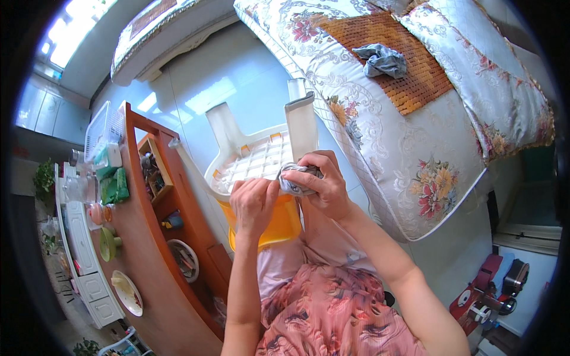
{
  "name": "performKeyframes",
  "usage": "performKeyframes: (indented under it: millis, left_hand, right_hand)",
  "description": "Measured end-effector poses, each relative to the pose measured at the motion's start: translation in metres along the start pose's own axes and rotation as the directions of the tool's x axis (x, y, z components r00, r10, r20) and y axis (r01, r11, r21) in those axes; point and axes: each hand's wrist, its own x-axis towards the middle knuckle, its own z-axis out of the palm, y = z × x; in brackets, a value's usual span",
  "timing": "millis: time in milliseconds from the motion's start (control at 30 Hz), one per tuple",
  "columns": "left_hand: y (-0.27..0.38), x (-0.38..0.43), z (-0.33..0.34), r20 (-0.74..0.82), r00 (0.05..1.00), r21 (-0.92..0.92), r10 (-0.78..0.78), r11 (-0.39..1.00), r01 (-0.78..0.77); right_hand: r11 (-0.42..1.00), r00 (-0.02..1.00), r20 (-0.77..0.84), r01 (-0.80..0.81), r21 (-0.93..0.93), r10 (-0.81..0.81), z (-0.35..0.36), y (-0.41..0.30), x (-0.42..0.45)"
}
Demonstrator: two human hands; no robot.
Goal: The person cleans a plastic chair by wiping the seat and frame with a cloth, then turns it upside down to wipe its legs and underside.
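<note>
A crumpled light grey cloth is bunched between my two hands. My right hand grips it from the right, with fingers curled over the top. At its left end, my left hand is closed in a fist against the cloth; its fingertips are hidden. Just beyond my hands is an overturned plastic stool, its white ribbed underside showing and its legs pointing away from me. The stool's orange-yellow seat side rests by my knees, partly behind my left hand.
On the right stands a floral padded sofa with a brown woven mat and another grey cloth. A wooden table on the left carries a plate, a green bowl and a white basket.
</note>
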Motion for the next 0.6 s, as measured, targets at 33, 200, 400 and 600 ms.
performKeyframes:
  millis: [33,200,400,600]
  left_hand:
    - [-0.002,-0.002,0.001,-0.006,1.000,0.038,-0.014,0.999,0.014]
    - [0.001,0.002,0.001,-0.035,0.999,-0.002,0.026,1.000,-0.026]
    - [0.001,0.004,0.006,-0.057,0.998,-0.014,0.023,1.000,-0.024]
    - [0.001,0.003,0.003,-0.041,0.999,0.015,-0.008,1.000,0.009]
  right_hand:
    - [1.000,1.000,-0.012,0.000,0.004,0.000,0.001,0.002,0.006]
    - [0.996,0.971,-0.223,0.077,-0.035,-0.083,-0.004,0.010,0.058]
    - [0.993,0.930,-0.354,-0.079,0.083,0.103,0.005,0.011,0.065]
    - [0.923,0.865,-0.324,-0.363,0.126,0.384,0.004,-0.011,0.039]
